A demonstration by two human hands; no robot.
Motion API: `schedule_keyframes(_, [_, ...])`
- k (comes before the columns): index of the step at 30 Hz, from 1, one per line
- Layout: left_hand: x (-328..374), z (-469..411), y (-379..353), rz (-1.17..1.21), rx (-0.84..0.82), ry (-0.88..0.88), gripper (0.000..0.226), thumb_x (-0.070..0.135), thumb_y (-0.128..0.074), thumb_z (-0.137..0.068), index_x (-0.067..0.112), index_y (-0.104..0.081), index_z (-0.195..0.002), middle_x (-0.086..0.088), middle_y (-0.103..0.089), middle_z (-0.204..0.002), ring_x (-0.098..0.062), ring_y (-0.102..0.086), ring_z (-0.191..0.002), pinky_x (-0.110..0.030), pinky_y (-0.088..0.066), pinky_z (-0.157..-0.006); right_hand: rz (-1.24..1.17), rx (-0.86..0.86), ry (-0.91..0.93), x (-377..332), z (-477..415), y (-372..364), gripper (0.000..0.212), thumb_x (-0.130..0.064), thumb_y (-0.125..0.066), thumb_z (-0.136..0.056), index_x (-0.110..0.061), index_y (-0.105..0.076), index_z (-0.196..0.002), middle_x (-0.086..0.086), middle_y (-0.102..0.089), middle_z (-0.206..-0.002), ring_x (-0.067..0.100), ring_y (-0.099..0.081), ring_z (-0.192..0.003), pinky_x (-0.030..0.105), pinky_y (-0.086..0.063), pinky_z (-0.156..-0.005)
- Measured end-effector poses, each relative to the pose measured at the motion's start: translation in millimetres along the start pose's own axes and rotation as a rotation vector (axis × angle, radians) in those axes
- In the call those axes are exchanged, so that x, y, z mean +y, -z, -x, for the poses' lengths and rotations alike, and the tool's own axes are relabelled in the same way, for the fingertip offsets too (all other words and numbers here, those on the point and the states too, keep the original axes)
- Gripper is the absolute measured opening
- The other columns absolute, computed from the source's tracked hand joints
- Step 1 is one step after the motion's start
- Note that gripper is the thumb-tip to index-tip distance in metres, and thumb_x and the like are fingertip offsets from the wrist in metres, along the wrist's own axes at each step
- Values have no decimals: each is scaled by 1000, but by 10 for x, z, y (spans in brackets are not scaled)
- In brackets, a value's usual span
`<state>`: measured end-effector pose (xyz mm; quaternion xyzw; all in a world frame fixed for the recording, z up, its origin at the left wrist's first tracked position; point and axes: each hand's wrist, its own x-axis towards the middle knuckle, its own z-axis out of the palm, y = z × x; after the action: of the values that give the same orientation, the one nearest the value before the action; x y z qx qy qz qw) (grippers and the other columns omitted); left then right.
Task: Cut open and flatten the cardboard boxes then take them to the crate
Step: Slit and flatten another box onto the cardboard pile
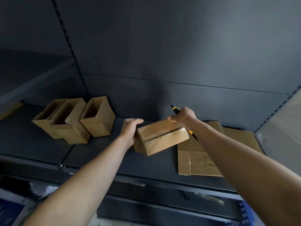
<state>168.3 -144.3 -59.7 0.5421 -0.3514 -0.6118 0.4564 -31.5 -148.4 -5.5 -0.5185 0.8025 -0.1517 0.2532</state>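
Head view: my left grip (130,130) clasped the likely light, stiff box (162,138) at its end; my right grip (184,116) clenched the knife (175,109).

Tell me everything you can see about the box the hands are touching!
The box is brown cardboard, oblong, with shiny clear tape across its top and ends. A dark slit runs along the taped top seam, so it looks cut there. It lies at an angle on the dark shelf, its right end over a flattened cardboard sheet. The left hand holds its left end; the right hand, gripping a yellow-and-black cutter, rests its thumb on the far top edge.
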Motion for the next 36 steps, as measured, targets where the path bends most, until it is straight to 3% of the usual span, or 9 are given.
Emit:
schedule_keyframes(2, [25, 36, 26, 13, -23, 4, 43, 28, -77, -68, 10, -50, -95, -7, -54, -83, -19, -55, -73, -26, -44, -57, 24, 37, 8, -43, 18, 22, 44, -45, -69, -83, -13, -41, -70, 0, -46, -69, 20, -53, -69, 30, -41, -63])
schedule_keyframes(6, [96, 113, 37, -275, 104, -146, 47, 40, -70, -84, 12, -49, -115, 0, -52, -114, -14, -53, -101, -22, -40, -74, 61, 8, 7, -70, 24, -3, 45, -50, -68, -82, -11, -46, -78, 4, -52, -82, 23, -53, -79, 29, -40, -66])
schedule_keyframes(8, [116, 138, 49, -473, -1, -211, 50, 45, -68, -83, 15, -51, -119, 3, -43, -125, -13, -47, -113, -20, -39, -83, 43, -14, -9, -40, 13, -68, 45, -51, -66, -83, -11, -46, -74, 6, -56, -90, 23, -54, -79, 29, -41, -65])
schedule_keyframes(11, [100, 154, 97, -763, -196, -214, 79, 42, -77, -75, 18, -35, -138, 4, -19, -138, -11, -30, -126, -24, -28, -102, 1, -39, 7, -7, 5, -144, 53, -53, -62, -86, -7, -46, -106, 9, -55, -102, 28, -58, -95, 32, -42, -72])
schedule_keyframes(15, [105, 111, 213, -757, -178, -161, 90, 43, -80, -70, 22, -24, -137, 2, -23, -138, -17, -34, -126, -27, -34, -95, -8, -54, 230, -67, 26, -46, 54, -53, -49, -93, -10, -39, -124, 15, -57, -112, 32, -55, -97, 32, -40, -73])
schedule_keyframes(20, [119, 54, 208, -733, -192, -150, 90, 43, -81, -70, 21, -23, -136, -1, -31, -135, -17, -41, -118, -26, -37, -88, 101, -416, 454, -199, 77, 254, 23, -43, -45, -98, -23, -53, -106, 7, -56, -78, 21, -60, -63, 28, -52, -55])
schedule_keyframes(24, [127, 40, 236, -747, -203, -167, 91, 44, -81, -69, 19, -22, -135, -1, -31, -133, -15, -41, -115, -26, -37, -85, 495, -412, 538, -307, 81, 299, 21, -38, -46, -99, -33, -56, -116, -3, -62, -89, 16, -63, -78, 32, -50, -77])
schedule_keyframes(28, [123, 39, 239, -777, -190, -211, 88, 46, -81, -68, 18, -27, -132, 0, -31, -131, -13, -41, -114, -25, -37, -86, 696, -349, 621, -397, 140, 313, 30, -40, -45, -99, -31, -57, -126, -4, -59, -120, 17, -55, -103, 36, -44, -90])
schedule_keyframes(36, [112, 24, 250, -808, -206, -227, 86, 48, -80, -68, 17, -30, -131, 2, -31, -125, -14, -43, -115, -24, -36, -89, 966, -263, 749, -640, 302, 246, 36, -29, -42, -101, -28, -51, -135, -1, -54, -130, 23, -50, -117, 32, -38, -82])
